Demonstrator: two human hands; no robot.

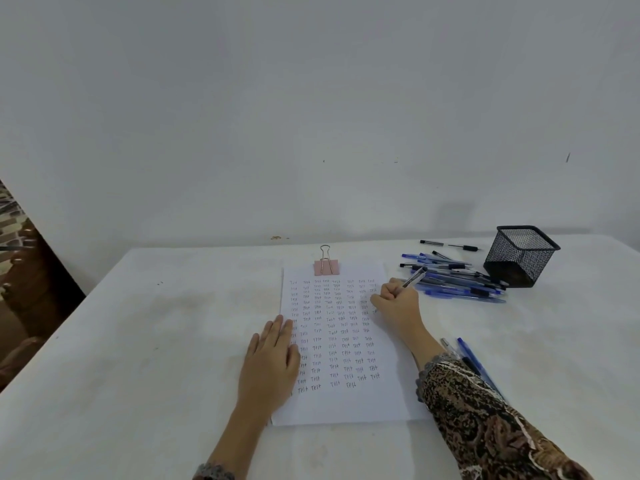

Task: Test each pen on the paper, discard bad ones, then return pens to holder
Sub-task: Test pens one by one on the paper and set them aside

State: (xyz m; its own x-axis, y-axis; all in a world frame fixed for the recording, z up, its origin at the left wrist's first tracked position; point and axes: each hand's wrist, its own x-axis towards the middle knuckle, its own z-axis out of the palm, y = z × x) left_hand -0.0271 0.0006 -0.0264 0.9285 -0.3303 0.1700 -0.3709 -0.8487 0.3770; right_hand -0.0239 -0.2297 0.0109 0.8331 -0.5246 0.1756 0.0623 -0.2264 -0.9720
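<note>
Mid-frame, the right hand (394,300) grips a pen (414,278) in curled fingers at the right edge of the paper (346,405). The left hand (270,363) lies flat on the paper's left edge, fingers straight. More pens (457,284) lie piled beside the mesh holder (519,256), right of centre on the tabletop (173,341).

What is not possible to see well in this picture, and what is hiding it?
All in the head view:
- The tip of the held pen: covered by the right hand, so whether it writes is unclear.
- The left edge of the paper: partly under the left hand.
- The pen pile: overlapping and small, so the count is unclear.
- The pens by the sleeve: partly behind the right sleeve.
</note>
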